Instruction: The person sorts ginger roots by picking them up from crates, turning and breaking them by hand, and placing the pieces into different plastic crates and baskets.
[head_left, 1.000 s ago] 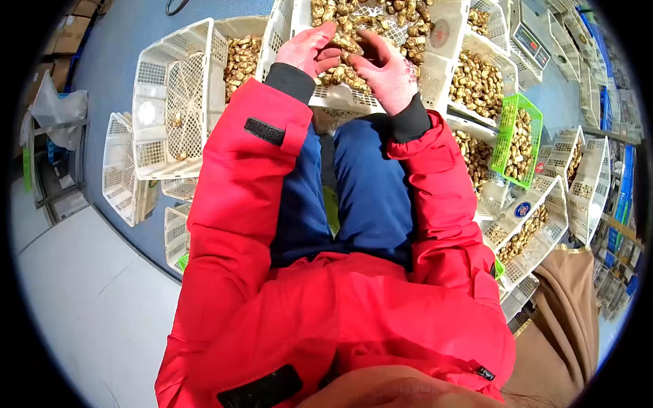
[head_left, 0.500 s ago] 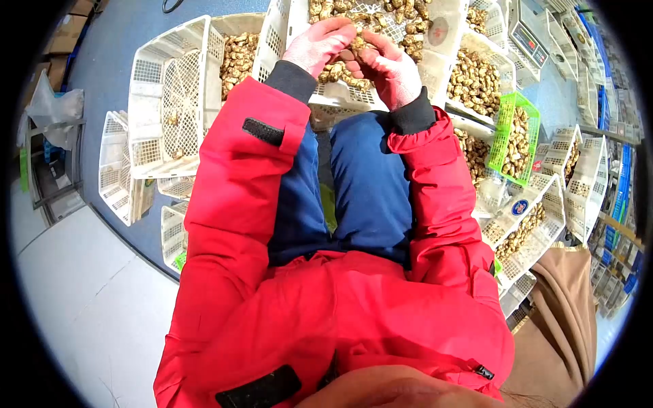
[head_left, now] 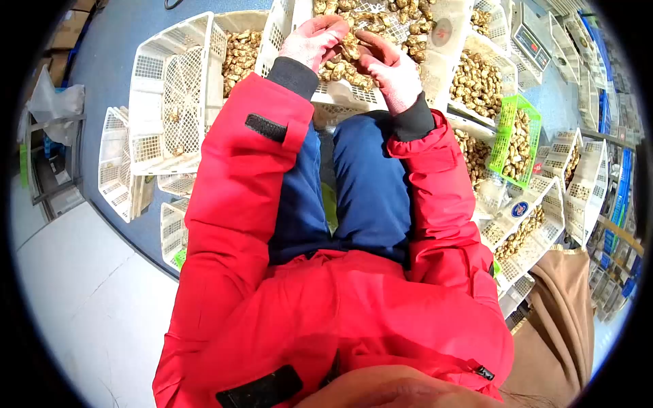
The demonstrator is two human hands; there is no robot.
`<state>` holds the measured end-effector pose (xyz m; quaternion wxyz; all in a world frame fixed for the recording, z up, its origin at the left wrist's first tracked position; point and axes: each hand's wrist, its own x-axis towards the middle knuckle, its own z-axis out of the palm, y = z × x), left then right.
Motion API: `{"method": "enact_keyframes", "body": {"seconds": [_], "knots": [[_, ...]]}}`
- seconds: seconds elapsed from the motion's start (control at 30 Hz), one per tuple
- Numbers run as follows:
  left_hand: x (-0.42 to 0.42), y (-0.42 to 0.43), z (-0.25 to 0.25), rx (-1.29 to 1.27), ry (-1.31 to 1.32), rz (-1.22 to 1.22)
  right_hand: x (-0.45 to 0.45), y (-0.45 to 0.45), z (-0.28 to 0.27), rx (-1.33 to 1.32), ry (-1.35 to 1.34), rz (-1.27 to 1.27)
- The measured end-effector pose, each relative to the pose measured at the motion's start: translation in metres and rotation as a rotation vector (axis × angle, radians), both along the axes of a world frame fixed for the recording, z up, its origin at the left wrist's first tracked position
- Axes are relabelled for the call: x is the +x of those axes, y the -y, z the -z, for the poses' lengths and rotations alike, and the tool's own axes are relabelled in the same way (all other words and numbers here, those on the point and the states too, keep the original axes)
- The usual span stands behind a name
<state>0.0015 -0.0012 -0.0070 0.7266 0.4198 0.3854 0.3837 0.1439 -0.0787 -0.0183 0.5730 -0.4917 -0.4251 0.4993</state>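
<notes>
My left hand (head_left: pixel 314 43), in a pale pinkish glove, has its fingers closed around a knobbly golden-brown lump (head_left: pixel 350 47) over a white crate (head_left: pixel 348 96). What kind of produce it is, I cannot tell for sure. Just to the right of the lump is my right hand (head_left: pixel 396 76), gloved the same way, its curled thumb and forefinger apart. I see nothing between them. Similar lumps (head_left: pixel 345 73) lie in loose groups on the crate's mesh floor below and beyond both hands.
More white crates hold such lumps at left (head_left: pixel 242 58) and right (head_left: pixel 476 83). A green basket (head_left: pixel 505 139) of them leans at right, near a digital scale (head_left: pixel 531 46). An upright white crate (head_left: pixel 170 95) stands at left. Brown cloth (head_left: pixel 561 313) hangs at lower right.
My right hand has drawn slightly to the right and down, its fingers coming away from the lump. My left hand has shifted a little left.
</notes>
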Motion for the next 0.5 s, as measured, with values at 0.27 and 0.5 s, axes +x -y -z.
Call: {"method": "enact_keyframes", "body": {"seconds": [0.27,0.5], "knots": [[-0.001,-0.004,0.010,0.031,0.019,0.094,-0.008,0.000,0.005,-0.151,-0.008,-0.015],[0.001,-0.003,0.010,0.120,-0.031,0.124,-0.006,-0.002,0.011,-0.125,0.117,0.006]]}}
